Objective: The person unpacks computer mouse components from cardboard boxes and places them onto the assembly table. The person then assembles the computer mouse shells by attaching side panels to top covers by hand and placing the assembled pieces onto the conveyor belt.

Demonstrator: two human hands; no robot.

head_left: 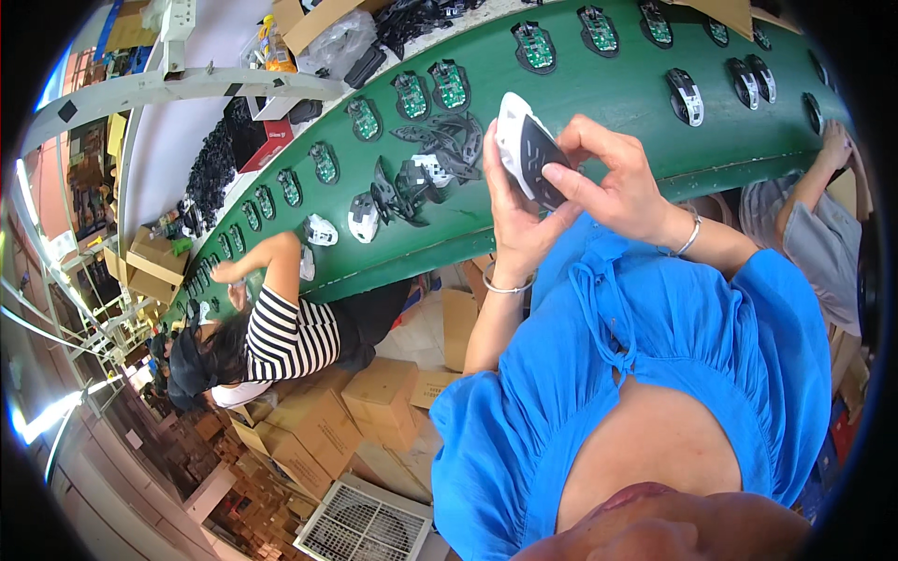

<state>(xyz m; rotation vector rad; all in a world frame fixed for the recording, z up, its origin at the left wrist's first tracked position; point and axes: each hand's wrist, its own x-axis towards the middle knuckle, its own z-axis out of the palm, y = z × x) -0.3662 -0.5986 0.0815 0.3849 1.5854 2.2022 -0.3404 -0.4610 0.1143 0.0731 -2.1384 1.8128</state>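
Observation:
Above the near edge of the green belt, I hold a computer mouse [528, 150] with a white edge and a black patterned face, tilted with one end up. My left hand [516, 229] is closed around its side and lower end. The thumb of my right hand [617, 173] presses on the black face near its right edge; the other fingers curl behind, partly hidden. Left of my hands, a pile of loose black shell pieces [458, 140] lies on the belt, with a white-and-black mouse shell [363, 217] beside it.
The green belt [599, 112] carries several mouse bases with green circuit boards [535, 47], and assembled mice [687, 96] at right. A co-worker in a striped top [290, 332] works at left; another person's hand [835, 145] rests at right. Cardboard boxes [379, 402] and a fan [365, 524] stand below.

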